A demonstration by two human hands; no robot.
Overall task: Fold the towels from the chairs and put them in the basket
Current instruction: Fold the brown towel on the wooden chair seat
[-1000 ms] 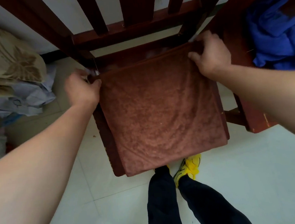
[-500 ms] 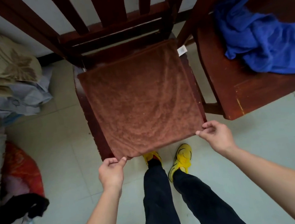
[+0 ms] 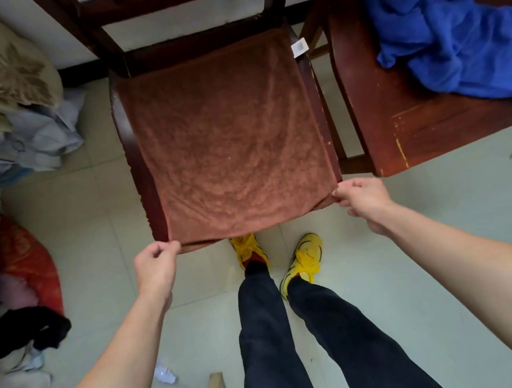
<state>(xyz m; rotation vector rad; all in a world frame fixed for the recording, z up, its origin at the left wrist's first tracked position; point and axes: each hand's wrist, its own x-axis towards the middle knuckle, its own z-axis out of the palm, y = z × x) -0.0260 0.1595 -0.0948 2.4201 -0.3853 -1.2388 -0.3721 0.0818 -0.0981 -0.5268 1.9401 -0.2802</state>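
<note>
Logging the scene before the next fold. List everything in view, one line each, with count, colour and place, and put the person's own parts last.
brown towel: 1, brown, spread on the near chair's seat
tag: 1, white, towel's far right corner
near chair: 1, dark wood, centre
right chair: 1, dark wood, right
blue towel: 1, blue, crumpled on the right chair
cloth pile: 1, beige and grey, far left
red cloth: 1, red, floor at left
black cloth: 1, black, lower left
shoes: 2, yellow, floor before the near chair
left hand: 1, pinches the brown towel's near left corner
right hand: 1, pinches its near right corner
</note>
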